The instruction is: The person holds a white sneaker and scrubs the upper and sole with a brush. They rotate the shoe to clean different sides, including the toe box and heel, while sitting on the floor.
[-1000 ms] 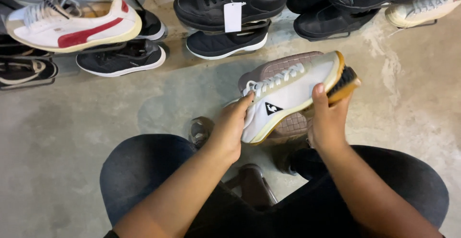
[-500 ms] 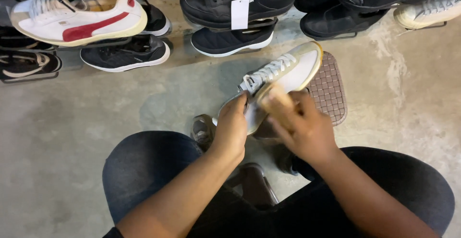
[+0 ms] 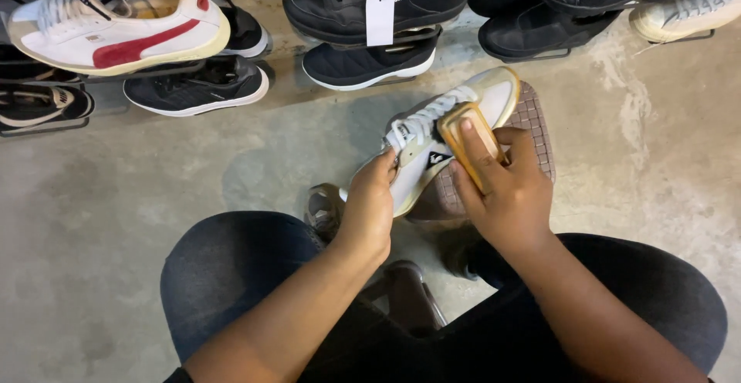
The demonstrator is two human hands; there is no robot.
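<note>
A white sneaker with white laces and a cream sole is held above the floor, toe pointing away to the upper right. My left hand grips its heel end. My right hand holds a wooden-backed brush pressed flat against the shoe's side, index finger lying along the brush's back. Under the shoe lies a brown woven-pattern mat on the concrete floor.
Rows of shoes sit on racks along the top: a white and red sneaker, black sneakers, a black shoe with a white hang tag. My knees in dark trousers frame a small stool leg.
The brush went from the toe down to the shoe's middle, then slid back up along its side. The shoe has tilted so its upper faces me more.
</note>
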